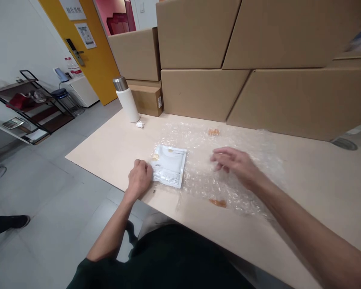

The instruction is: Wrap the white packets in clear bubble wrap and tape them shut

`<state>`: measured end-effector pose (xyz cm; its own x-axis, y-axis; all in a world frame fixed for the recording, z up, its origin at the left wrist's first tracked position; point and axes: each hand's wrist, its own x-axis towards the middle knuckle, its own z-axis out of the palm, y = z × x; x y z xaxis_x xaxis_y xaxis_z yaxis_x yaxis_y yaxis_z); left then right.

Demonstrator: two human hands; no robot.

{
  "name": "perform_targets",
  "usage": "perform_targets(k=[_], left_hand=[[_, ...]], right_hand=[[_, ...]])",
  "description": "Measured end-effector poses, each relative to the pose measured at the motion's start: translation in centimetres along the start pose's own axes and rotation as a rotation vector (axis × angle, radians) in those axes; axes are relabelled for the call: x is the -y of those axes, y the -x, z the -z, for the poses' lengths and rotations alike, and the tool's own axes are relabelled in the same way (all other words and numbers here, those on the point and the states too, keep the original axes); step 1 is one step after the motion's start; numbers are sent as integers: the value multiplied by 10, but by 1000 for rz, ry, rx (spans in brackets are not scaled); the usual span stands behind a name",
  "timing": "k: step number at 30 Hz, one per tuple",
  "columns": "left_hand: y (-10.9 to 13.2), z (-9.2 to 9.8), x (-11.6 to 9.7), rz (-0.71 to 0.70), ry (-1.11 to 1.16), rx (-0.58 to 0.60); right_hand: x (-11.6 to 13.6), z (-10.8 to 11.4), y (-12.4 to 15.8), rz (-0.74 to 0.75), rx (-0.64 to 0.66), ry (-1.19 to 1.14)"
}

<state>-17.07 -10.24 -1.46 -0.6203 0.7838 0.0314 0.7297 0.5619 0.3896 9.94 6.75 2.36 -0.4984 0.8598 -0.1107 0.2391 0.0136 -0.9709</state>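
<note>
A sheet of clear bubble wrap (198, 172) is spread over the table, with pieces of brown tape (218, 202) on its near and far edges. A flat white printed pouch (170, 165) lies on the sheet's left part. Beside the pouch, my left hand (140, 176) has its fingers curled down around the wrap's left edge. My right hand (233, 163) hovers above the middle of the wrap, slightly blurred, its fingers bent and apart with nothing visible in them.
Large cardboard boxes (204, 94) are stacked along the table's back. A white bottle (127, 102) with a steel cap stands at the back left, near a crumpled white scrap (140, 125). The wooden table (102, 148) ends at the left and front. Another person's foot (19, 221) is on the floor.
</note>
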Motion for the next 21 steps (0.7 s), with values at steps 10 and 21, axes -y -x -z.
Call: perform_targets(k=[10,21], left_hand=[[1,0,1,-11,46,12],[-1,2,4,-7,128,27]], right_hand=[[-2,-84,-11,-248,172,-119],[-4,-98,-26,-361,74,-360]])
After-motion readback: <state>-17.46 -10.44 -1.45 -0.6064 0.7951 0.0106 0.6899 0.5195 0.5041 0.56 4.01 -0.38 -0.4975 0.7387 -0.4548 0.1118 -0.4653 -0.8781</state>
